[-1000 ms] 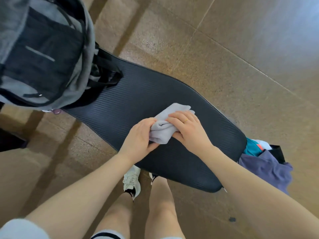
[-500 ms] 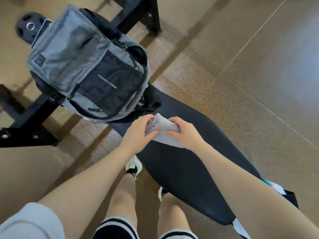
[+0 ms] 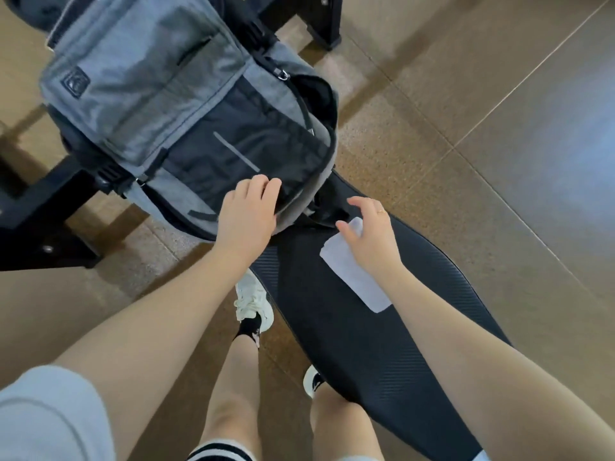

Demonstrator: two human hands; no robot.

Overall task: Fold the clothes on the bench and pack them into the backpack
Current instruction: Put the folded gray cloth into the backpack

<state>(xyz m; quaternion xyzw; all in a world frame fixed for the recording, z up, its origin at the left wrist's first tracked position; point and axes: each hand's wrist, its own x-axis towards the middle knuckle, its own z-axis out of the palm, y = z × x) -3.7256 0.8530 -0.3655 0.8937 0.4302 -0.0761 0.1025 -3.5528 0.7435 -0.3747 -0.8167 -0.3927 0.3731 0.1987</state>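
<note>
While shoes (image 3: 253, 302) stand below, bench (image 3: 349, 327) carries backpack (image 3: 159, 104).

Backpack (image 3: 149, 94) grey woven cloth, matt; bench (image 3: 349, 327) pad blk ribbed vinyl, slight sheen.

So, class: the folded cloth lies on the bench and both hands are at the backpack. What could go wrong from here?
1. The folded grey cloth lies loose under the right hand; a careless grab may undo the fold.
2. The left hand only rests on the backpack flap, so the opening might sag shut.
3. The backpack overhangs the bench end and could tip.
</note>
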